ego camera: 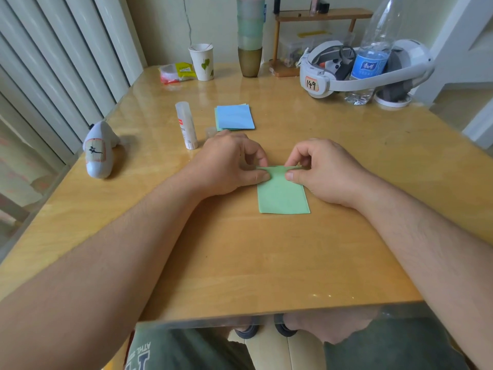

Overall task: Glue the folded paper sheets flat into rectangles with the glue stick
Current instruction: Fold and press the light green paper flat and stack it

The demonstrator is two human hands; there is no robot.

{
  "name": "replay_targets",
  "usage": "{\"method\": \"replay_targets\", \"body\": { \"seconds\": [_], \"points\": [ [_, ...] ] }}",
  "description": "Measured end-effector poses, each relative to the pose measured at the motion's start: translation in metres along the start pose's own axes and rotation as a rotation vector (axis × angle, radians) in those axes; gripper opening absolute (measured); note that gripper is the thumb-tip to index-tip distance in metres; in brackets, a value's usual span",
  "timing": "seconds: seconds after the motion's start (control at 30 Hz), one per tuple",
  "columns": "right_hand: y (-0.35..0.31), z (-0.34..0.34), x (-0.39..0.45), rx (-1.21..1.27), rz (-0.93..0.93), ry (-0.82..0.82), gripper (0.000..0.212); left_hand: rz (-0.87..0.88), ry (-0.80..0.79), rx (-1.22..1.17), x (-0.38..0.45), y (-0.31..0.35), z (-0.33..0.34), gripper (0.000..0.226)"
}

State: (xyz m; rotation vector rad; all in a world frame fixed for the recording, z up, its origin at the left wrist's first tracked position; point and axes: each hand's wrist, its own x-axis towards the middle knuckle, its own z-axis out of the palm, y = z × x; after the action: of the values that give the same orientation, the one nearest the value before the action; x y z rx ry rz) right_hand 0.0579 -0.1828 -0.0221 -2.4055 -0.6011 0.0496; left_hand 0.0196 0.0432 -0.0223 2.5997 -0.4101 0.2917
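**Green sheet pinched at far edge by both hands**

A folded green paper sheet [282, 194] is laid flat on the wooden table [240, 252], near the middle, long side running near to far. Its far edge is pinched by the left hand [226, 166] at the left corner and by the right hand [324, 172] at the right corner; thumb and curled fingers of each are closed on the paper, and a narrow strip of the far edge is seen raised between them. Both forearms are rested on the table.

The glue stick [186, 125] is stood upright, uncapped, to the far left of the left hand, apart from it. A clear cap [210, 131] is partly hidden just behind the left hand. A small stack of paper sheets [234, 117], blue on top with green beneath, is placed farther back, right of the glue stick.

At the left edge a white plush toy [99, 150] is laid. Along the far side are seen a wrapped packet [177, 72], a paper cup [202, 62], a tall stack of tumblers [250, 36], a white headset [346, 69] labelled 149, a water bottle [372, 52] and a small wooden shelf [320, 16].
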Motion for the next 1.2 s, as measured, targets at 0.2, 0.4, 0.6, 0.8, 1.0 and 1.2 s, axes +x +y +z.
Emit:
{"method": "replay_targets", "body": {
  "seconds": [0.2, 0.4, 0.6, 0.8, 1.0, 1.2],
  "points": [
    [-0.005, 0.000, 0.004, -0.016, 0.009, 0.005, 0.019, -0.003, 0.007, 0.011, 0.003, 0.003, 0.002, 0.014],
    [-0.012, -0.013, 0.017, -0.208, -0.062, -0.117, 0.035, 0.026, 0.044, 0.029, 0.008, 0.004, 0.009, 0.016],
    [-0.001, -0.006, 0.014, -0.164, -0.076, -0.082, 0.030, -0.003, 0.047, -0.008, 0.005, 0.002, 0.007, 0.013],
    [0.006, -0.007, 0.011, -0.077, -0.035, -0.058, 0.018, -0.033, 0.025, -0.016, 0.003, -0.001, 0.003, 0.014],
    [0.002, -0.006, 0.011, -0.037, 0.010, -0.037, 0.017, -0.035, 0.040, -0.006, 0.005, 0.002, 0.005, 0.014],
    [-0.004, 0.001, 0.013, -0.126, 0.005, 0.013, 0.035, -0.031, 0.053, 0.010, 0.008, 0.006, 0.009, 0.011]
  ]
}}
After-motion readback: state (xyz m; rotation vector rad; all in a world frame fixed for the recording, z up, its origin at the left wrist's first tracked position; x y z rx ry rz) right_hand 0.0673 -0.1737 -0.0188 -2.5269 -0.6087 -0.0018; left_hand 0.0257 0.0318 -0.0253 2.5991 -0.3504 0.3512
